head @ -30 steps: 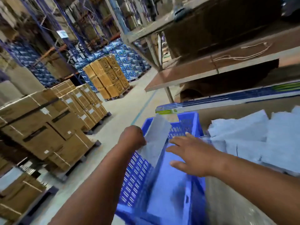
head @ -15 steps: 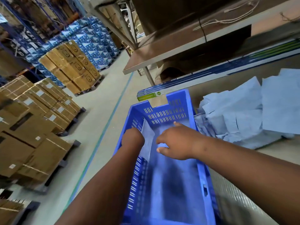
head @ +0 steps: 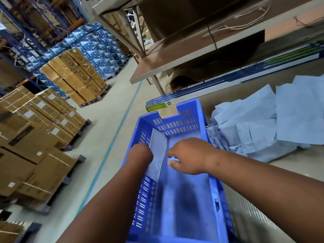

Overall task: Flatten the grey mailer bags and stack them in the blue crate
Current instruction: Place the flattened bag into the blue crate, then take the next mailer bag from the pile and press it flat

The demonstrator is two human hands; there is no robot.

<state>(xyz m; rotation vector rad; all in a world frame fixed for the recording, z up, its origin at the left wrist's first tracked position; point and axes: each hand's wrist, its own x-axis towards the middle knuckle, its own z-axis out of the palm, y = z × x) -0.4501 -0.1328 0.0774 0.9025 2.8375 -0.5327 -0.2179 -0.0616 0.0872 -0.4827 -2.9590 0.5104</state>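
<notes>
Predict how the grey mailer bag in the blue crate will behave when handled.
Probably floppy: the mailer bag leans against the crate wall. Likely light, since the left hand manages it alone. Possibly slippery, judging by its smooth surface.

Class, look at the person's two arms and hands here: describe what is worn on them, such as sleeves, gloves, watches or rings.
Both forearms are bare as far as the frame shows: no sleeves in view. The left hand and right hand wear no gloves. No watch, bracelet or ring shows on either wrist or on the visible fingers.
</notes>
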